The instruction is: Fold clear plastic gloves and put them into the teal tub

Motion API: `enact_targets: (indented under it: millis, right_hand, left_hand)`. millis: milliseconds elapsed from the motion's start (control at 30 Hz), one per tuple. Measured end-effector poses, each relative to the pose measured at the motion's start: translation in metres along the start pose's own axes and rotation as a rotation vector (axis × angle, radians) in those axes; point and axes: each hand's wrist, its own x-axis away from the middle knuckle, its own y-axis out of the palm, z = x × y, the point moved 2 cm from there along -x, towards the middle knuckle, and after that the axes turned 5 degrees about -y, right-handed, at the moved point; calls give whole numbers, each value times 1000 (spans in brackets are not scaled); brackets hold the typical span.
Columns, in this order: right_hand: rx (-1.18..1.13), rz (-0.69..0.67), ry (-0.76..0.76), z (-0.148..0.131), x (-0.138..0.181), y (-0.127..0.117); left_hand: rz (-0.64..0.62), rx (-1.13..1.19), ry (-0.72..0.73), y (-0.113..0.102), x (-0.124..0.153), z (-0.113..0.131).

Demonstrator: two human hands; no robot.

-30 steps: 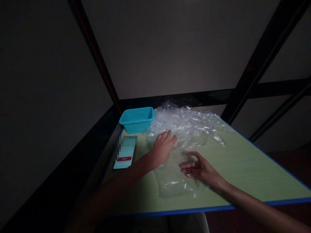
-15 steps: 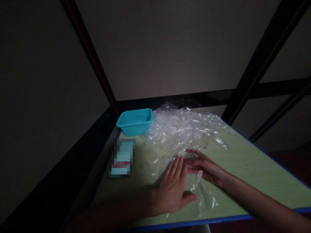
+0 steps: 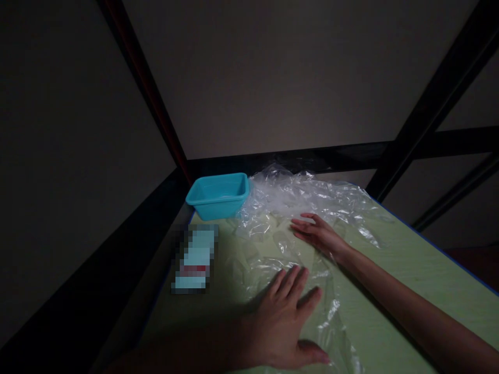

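Observation:
A clear plastic bag point(image 3: 327, 298) lies spread over the near part of the green table. Across it rests my left hand point(image 3: 283, 322), palm down and fingers spread, gripping nothing. Farther forward and to the right, my right hand point(image 3: 317, 234) is over the bag's far part with its fingers stretched out and apart. Whether its fingertips touch the plastic I cannot tell. Just beyond it is a heap of crumpled clear plastic bags point(image 3: 288, 192), whose front edge meets the flat bag.
A turquoise plastic basin point(image 3: 218, 200) stands at the table's back left corner. Nearer on the left lies a pixelated flat object point(image 3: 195, 259). The green table point(image 3: 393, 280) has a blue edge, and dark-framed wall panels point(image 3: 273, 78) rise behind it.
My right hand has moved forward, away from my left hand. My left hand has come slightly nearer and spread its fingers. The near bag now lies flatter and more stretched out.

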Motion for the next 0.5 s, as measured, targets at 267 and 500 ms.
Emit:
enact_targets:
  millis: [267,500]
  right_hand:
    - [361,-245,-92,-2,12,4]
    - [404,-550,83,6,26,15]
  left_hand:
    - [-9,47,36,4,-3,-3]
    - [35,-24,80,6,-3,-1]
